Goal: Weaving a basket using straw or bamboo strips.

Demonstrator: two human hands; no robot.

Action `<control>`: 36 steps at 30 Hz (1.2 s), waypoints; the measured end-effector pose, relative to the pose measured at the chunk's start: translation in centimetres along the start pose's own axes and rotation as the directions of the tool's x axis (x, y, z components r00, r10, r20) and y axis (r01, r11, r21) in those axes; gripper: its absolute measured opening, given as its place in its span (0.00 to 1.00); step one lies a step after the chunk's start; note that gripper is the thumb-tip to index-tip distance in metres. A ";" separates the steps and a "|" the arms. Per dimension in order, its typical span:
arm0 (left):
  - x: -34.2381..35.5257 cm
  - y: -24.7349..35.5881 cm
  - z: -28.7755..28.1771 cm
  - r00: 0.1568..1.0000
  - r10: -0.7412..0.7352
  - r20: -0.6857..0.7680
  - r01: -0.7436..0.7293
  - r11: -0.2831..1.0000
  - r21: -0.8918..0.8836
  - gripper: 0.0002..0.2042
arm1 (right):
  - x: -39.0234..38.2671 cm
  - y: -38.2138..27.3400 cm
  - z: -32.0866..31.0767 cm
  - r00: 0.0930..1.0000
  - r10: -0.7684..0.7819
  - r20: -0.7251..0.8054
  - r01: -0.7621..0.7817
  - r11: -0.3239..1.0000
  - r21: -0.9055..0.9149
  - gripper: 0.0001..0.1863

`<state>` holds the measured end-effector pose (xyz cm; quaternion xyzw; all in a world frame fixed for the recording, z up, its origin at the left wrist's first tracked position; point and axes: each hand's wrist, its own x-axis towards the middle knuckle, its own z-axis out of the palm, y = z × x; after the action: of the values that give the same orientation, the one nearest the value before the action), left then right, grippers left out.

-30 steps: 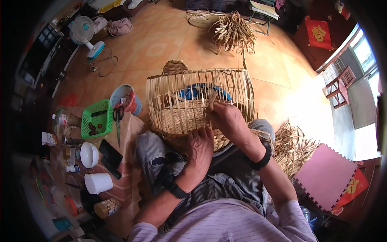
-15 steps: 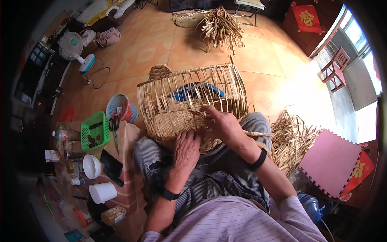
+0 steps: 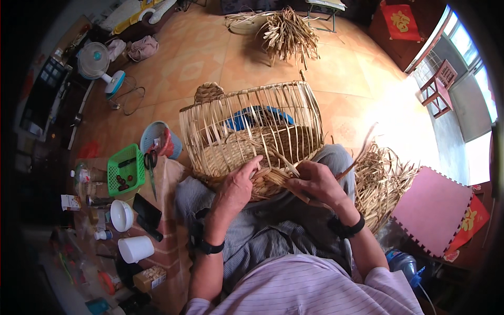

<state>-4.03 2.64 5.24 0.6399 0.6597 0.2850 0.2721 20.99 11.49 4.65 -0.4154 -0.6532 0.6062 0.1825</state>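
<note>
Basket [image 3: 226,157]: right hand [image 3: 321,182] shifted right, pinching strand [image 3: 284,160].

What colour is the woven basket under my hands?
Straw-tan, with paler and browner strands; the woven basket shows best in the head view.

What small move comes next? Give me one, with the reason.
Probably snug the plant-fibre strands against the near edge of the woven basket: the right hand appears to pinch them there, the left hand rests beside them, and loose ends stick out.
</note>
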 end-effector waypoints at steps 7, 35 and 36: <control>-0.7 -2.6 -0.1 0.958 0.018 -0.285 -0.062 0.987 -0.145 0.13 | 0.0 1.0 0.0 0.998 -0.047 0.035 0.057 0.922 -0.382 0.26; -7.7 -12.3 -4.9 0.818 -0.165 -0.551 0.249 0.965 0.080 0.23 | -19.2 44.7 -15.9 0.554 0.357 -0.752 -0.740 0.624 -0.249 0.20; -7.6 -12.0 -5.0 0.819 -0.164 -0.550 0.254 0.963 0.091 0.23 | -18.6 45.0 -15.4 0.557 0.364 -0.746 -0.738 0.629 -0.245 0.20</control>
<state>-15.70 -5.30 -0.04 0.4775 0.7963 0.3674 0.0536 57.82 3.59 -29.80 -0.8173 -0.5177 0.2463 0.0573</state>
